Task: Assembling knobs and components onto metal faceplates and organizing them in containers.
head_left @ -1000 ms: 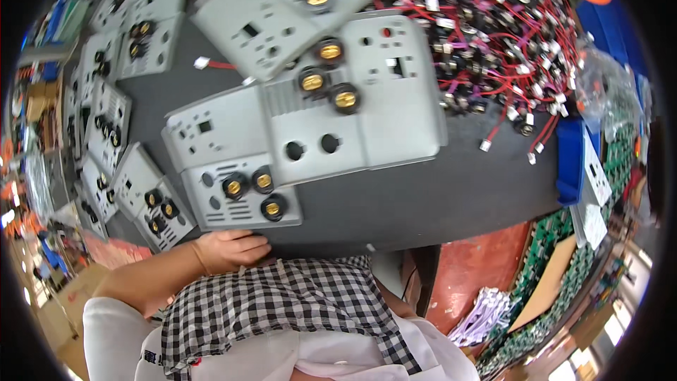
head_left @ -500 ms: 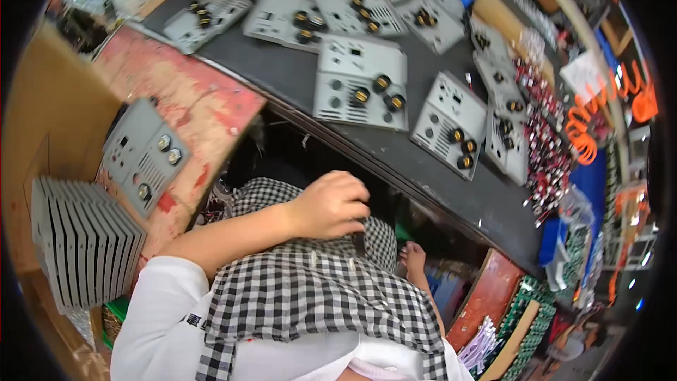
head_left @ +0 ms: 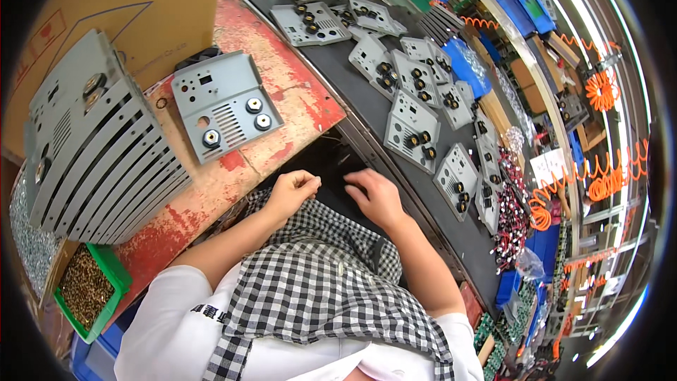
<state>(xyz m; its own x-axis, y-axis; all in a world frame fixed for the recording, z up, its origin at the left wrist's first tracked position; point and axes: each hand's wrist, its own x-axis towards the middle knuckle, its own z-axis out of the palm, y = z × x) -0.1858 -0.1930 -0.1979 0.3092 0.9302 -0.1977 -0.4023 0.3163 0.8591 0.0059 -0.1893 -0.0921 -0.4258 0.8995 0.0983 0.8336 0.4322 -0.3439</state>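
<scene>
Both hands hover above my lap, apart from each other, in front of the bench corner. My left hand (head_left: 291,196) is closed, thumb and fingertips pinched together; anything between them is too small to make out. To its right my right hand (head_left: 379,197) has its fingers bent and the thumb apart, with nothing visible in it. Nearest to my left hand on the red-worn bench (head_left: 282,137) lies a grey metal panel (head_left: 224,104) with slots, holes and three round fittings with metal nuts. Neither hand touches it.
Left of the panel stands a stack of similar grey panels (head_left: 106,162) beside a cardboard box (head_left: 155,7). A green bin (head_left: 92,293) holds small brass-coloured parts. Several panels with black fittings (head_left: 412,130) lie on the dark belt (head_left: 367,109); red-and-white wire connectors (head_left: 515,219) are heaped beyond.
The view has swung left toward the bench and the stacked panels. My right hand has come up from low on the right to beside my left hand, whose fingers are now pinched.
</scene>
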